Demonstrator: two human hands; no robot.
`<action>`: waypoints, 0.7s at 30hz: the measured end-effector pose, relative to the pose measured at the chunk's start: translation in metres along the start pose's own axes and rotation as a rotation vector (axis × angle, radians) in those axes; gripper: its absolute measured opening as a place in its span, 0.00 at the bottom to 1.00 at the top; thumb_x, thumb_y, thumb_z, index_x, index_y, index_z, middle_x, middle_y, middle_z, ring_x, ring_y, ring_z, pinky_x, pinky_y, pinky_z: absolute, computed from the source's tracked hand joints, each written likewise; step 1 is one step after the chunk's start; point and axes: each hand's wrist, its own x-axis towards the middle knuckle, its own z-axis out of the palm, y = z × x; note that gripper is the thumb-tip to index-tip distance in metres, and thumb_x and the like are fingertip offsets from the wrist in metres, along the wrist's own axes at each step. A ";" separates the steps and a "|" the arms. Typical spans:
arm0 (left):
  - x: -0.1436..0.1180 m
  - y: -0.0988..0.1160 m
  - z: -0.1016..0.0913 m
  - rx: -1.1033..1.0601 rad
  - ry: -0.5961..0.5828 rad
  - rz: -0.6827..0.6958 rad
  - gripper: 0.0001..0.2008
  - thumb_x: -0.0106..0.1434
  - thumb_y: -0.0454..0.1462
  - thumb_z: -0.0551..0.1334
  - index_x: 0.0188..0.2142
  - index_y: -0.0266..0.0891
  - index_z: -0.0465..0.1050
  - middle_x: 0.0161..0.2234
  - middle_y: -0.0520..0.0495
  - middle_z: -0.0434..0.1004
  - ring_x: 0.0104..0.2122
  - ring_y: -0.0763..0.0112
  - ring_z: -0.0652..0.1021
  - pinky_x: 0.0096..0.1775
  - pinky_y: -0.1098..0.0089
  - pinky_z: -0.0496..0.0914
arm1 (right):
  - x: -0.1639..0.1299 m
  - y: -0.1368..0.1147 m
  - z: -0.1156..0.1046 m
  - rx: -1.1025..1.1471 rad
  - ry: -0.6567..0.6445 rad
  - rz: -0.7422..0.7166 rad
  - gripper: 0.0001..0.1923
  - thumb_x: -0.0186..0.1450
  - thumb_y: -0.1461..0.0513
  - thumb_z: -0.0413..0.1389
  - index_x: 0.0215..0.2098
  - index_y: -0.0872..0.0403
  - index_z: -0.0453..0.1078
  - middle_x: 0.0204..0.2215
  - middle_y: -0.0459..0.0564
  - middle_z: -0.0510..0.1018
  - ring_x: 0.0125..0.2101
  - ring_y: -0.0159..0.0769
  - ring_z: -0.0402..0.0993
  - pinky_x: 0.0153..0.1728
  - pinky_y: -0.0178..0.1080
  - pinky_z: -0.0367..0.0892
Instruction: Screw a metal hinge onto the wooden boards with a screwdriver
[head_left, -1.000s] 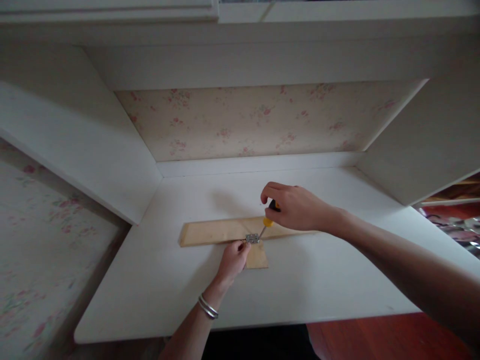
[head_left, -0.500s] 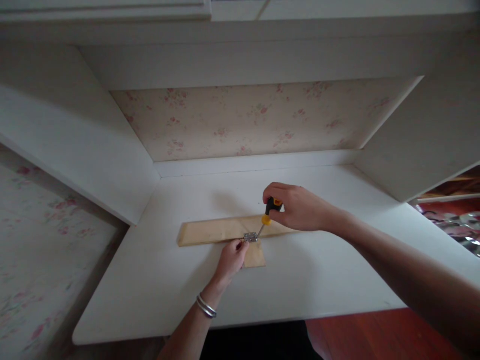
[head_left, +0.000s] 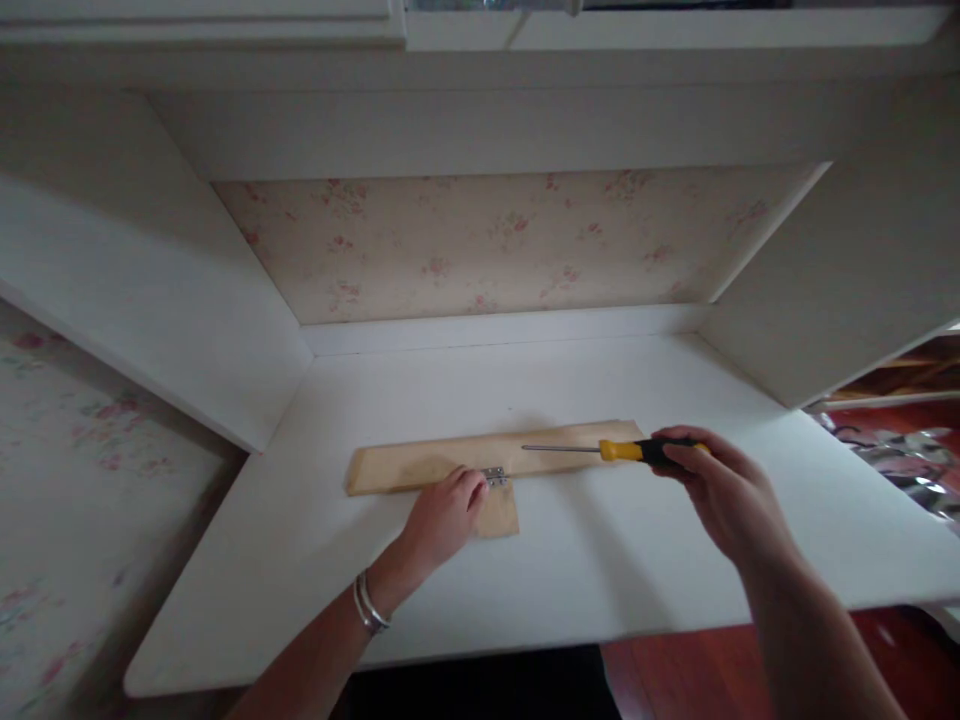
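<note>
A long pale wooden board (head_left: 420, 462) lies across the white desk, with a short wooden piece (head_left: 499, 512) against its near edge. A small metal hinge (head_left: 495, 476) with several holes spans the joint between them. My left hand (head_left: 448, 515) is closed at the hinge's left end, its fingertips pinched together; what they hold, if anything, is hidden. In my right hand (head_left: 720, 485) is a yellow and black screwdriver (head_left: 622, 451), held nearly level above the board's right part. Its tip points left and is apart from the hinge.
The white desktop (head_left: 300, 590) has a side panel (head_left: 150, 270) on the left and another (head_left: 817, 260) on the right. Floral wallpaper (head_left: 495, 245) covers the back. A shelf edge (head_left: 660, 30) runs overhead. Reddish flooring (head_left: 675, 670) shows below the front edge.
My right hand has lifted the screwdriver off the hinge and swung right and nearer, turning it from steep to nearly level. My left hand stays at the hinge with its fingers shifted slightly.
</note>
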 end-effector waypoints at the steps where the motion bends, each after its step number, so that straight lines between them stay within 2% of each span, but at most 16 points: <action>1: 0.005 0.003 -0.005 0.067 -0.055 0.104 0.10 0.69 0.37 0.49 0.40 0.41 0.68 0.38 0.48 0.73 0.35 0.69 0.75 0.37 0.70 0.67 | -0.006 0.015 -0.009 0.075 0.075 0.052 0.13 0.50 0.58 0.67 0.32 0.54 0.74 0.36 0.49 0.75 0.35 0.36 0.72 0.31 0.31 0.72; 5: 0.029 0.007 -0.013 0.330 -0.225 0.446 0.09 0.66 0.31 0.53 0.42 0.42 0.69 0.41 0.47 0.71 0.34 0.69 0.74 0.30 0.72 0.66 | -0.030 0.062 -0.037 0.270 0.309 0.177 0.14 0.44 0.61 0.69 0.28 0.56 0.75 0.35 0.49 0.74 0.37 0.37 0.71 0.31 0.30 0.73; 8: 0.047 0.004 -0.011 0.469 -0.255 0.608 0.07 0.65 0.30 0.56 0.37 0.40 0.71 0.38 0.47 0.71 0.33 0.68 0.74 0.27 0.72 0.65 | -0.043 0.085 -0.050 0.346 0.443 0.218 0.14 0.42 0.62 0.69 0.26 0.57 0.74 0.34 0.48 0.73 0.36 0.35 0.70 0.29 0.27 0.73; 11: 0.059 0.001 -0.008 0.520 -0.252 0.732 0.07 0.64 0.29 0.57 0.31 0.38 0.72 0.32 0.48 0.71 0.31 0.69 0.73 0.27 0.72 0.65 | -0.053 0.101 -0.056 0.413 0.525 0.229 0.14 0.42 0.63 0.69 0.27 0.57 0.75 0.34 0.47 0.73 0.36 0.33 0.69 0.29 0.26 0.72; 17: 0.067 -0.003 -0.006 0.504 -0.205 0.875 0.09 0.63 0.26 0.55 0.30 0.37 0.70 0.27 0.50 0.70 0.28 0.70 0.72 0.27 0.71 0.64 | -0.066 0.119 -0.053 0.458 0.552 0.257 0.15 0.44 0.62 0.69 0.29 0.57 0.75 0.34 0.47 0.72 0.33 0.31 0.69 0.27 0.25 0.72; 21: 0.068 -0.005 -0.004 0.497 -0.199 0.858 0.10 0.65 0.27 0.54 0.30 0.37 0.69 0.27 0.49 0.70 0.28 0.70 0.73 0.28 0.71 0.64 | -0.066 0.121 -0.047 0.437 0.538 0.239 0.14 0.45 0.60 0.69 0.29 0.57 0.74 0.33 0.46 0.72 0.33 0.32 0.69 0.28 0.27 0.72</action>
